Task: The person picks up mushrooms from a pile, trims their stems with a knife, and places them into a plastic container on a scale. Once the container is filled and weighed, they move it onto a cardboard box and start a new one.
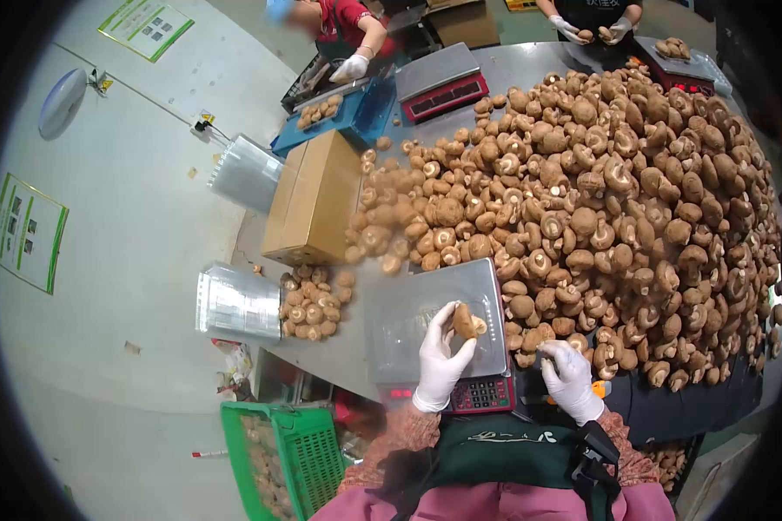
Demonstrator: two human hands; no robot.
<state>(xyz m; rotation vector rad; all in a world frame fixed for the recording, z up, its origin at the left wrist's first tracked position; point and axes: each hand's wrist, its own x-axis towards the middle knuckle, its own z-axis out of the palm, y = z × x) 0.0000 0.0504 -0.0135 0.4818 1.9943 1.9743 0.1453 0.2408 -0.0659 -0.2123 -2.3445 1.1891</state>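
Hand (441, 360), left, white-gloved, grasps one brown-capped mushroom (466, 322) above one red-based, grey-plated scale (391, 343). White-gloved right hand (572, 382), curled, nears one large brown mushroom heap (582, 208); whether it holds anything cannot be told. Beyond: one tan cardboard box (313, 200), two more red-based scales (443, 76).

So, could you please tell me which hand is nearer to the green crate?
Left: the left hand is over the scale, right of the green crate; the right hand is farther right, by the mushroom pile.
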